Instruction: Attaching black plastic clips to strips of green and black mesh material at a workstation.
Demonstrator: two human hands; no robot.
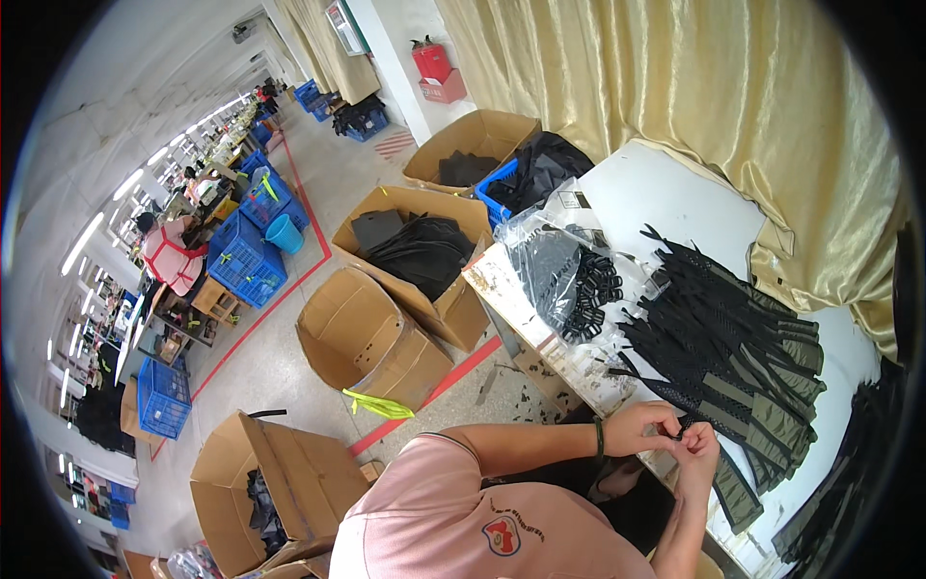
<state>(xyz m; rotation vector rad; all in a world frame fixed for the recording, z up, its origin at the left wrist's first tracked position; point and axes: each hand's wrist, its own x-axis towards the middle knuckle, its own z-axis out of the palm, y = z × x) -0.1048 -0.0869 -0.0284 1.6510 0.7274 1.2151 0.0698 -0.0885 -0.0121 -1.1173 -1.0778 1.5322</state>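
Note:
My left hand (639, 428) and my right hand (696, 459) meet at the near edge of the white table (666, 183). Both are pinched on a small black strap end (684, 423); whether a buckle sits on it is too small to tell. Right beside them lies a pile of black mesh and olive-green fabric strips (743, 386) with loose black straps at the far end. Farther left on the table, a clear plastic bag (545, 265) lies next to a heap of black plastic buckles (593, 294).
Open cartons (371, 333) stand left of the table, some holding black pieces (424, 251). A blue crate (497, 193) with black fabric stands beyond. More black strips (839, 473) hang at the right. A gold curtain (656, 77) borders the table; co-workers (172, 253) sit far left.

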